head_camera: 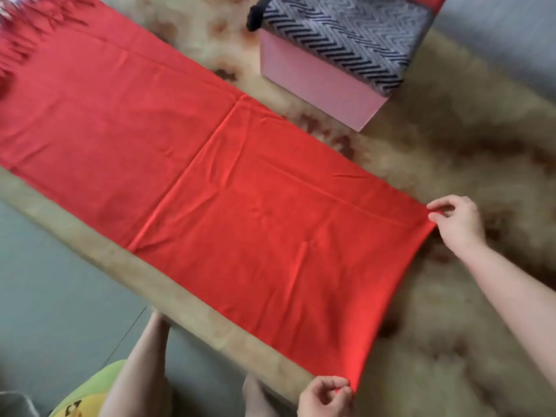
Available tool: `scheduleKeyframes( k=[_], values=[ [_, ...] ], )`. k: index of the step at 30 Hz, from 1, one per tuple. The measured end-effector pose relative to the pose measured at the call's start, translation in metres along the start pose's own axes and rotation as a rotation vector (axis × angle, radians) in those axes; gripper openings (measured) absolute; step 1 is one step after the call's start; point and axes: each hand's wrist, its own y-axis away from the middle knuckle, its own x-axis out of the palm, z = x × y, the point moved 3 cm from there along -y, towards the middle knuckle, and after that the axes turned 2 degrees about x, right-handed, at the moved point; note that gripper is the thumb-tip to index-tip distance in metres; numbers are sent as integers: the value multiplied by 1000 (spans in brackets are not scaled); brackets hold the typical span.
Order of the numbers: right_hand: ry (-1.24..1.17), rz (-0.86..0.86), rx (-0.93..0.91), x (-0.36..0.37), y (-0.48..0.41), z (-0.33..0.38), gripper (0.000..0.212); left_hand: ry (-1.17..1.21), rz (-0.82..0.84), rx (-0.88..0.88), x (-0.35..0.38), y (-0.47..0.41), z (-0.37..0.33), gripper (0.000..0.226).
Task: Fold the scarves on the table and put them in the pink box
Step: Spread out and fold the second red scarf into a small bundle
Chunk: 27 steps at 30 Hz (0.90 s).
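Your left hand (pixel 326 395) pinches the near corner of the scarf (pixel 240 191), your right hand (pixel 457 221) the far corner; it lies spread flat on the table (pixel 451 326), near the box (pixel 316 82).

One view only. Head camera is looking forward and steeply down from the counter's (pixel 210 323) near edge, sitting close; red scarf (pixel 240 191) is filling mid-frame, left hand (pixel 326 395) and right hand (pixel 457 224) entering low right.
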Motion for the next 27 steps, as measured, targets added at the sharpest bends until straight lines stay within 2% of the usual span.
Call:
scheduleKeyframes(
  k=[2, 4, 8, 11, 15, 18, 19, 20, 22, 23, 24, 27],
  values=[
    [-11, -9, -12, 3, 0, 0, 16, -102, -234, 163, -7, -5, 11, 5],
    [9, -6, -20, 2, 3, 1, 17, -229, -227, 197, -1, 4, 12, 4],
    [83, -51, -57, -4, 18, 8, 21, -337, -252, 172, -10, 18, 5, 5],
    [151, -117, -212, 5, 32, 33, 19, -437, -218, 161, -17, 25, -8, 31],
    [161, 33, -425, 50, 59, 91, 25, -152, -295, 249, -33, 35, -58, 24],
    [128, 145, -542, 82, 77, 136, 36, -19, -357, 478, -53, 44, -106, 27],
    [142, 163, -564, 91, 80, 148, 40, -95, -431, 638, -62, 48, -122, 32],
    [172, 176, -575, 98, 82, 156, 44, -266, -525, 825, -72, 52, -136, 37],
    [253, 202, -549, 108, 82, 165, 52, -783, -713, 1132, -90, 54, -159, 49],
    [298, 207, -525, 112, 81, 167, 55, -993, -780, 1183, -99, 50, -166, 55],
    [330, 199, -504, 114, 80, 168, 57, -1119, -792, 1146, -108, 45, -174, 61],
    [287, 152, -436, 116, 82, 180, 56, -1310, -791, 1051, -133, 40, -188, 63]
  ],
)
